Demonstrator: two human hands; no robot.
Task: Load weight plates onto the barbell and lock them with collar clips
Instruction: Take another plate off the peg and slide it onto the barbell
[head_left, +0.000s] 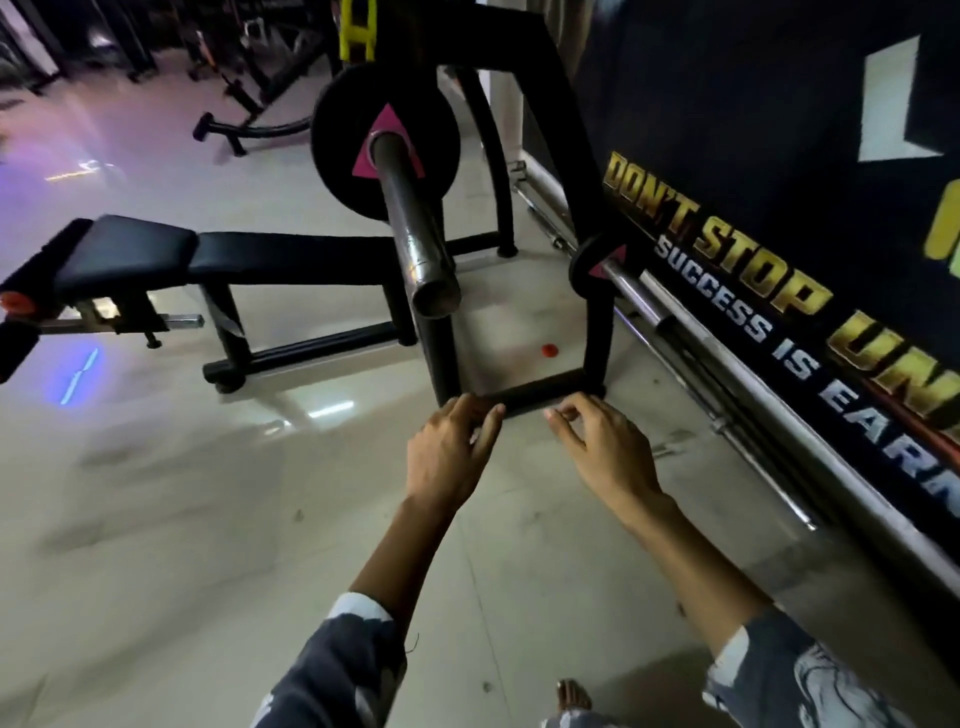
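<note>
Both hands are stretched forward and hold nothing. The left hand (451, 453) has its fingers loosely curled and apart. The right hand (605, 448) is also open, with thumb and forefinger a little separated. Both hang in front of the low black bar of the rack frame (540, 395); whether the fingertips touch it, I cannot tell.

The barbell (415, 228) lies on the rack above and beyond the hands, and its bare steel sleeve end points toward the camera. One black weight plate (337, 140) with a pink triangle already sits on the sleeve, far up the bar and well apart from both hands. No collar clip is seen on the sleeve.

A small red object (549, 350) lies on the floor (208, 519) inside the frame, just beyond the right hand. A black bench (197, 254) stands to the left.
</note>
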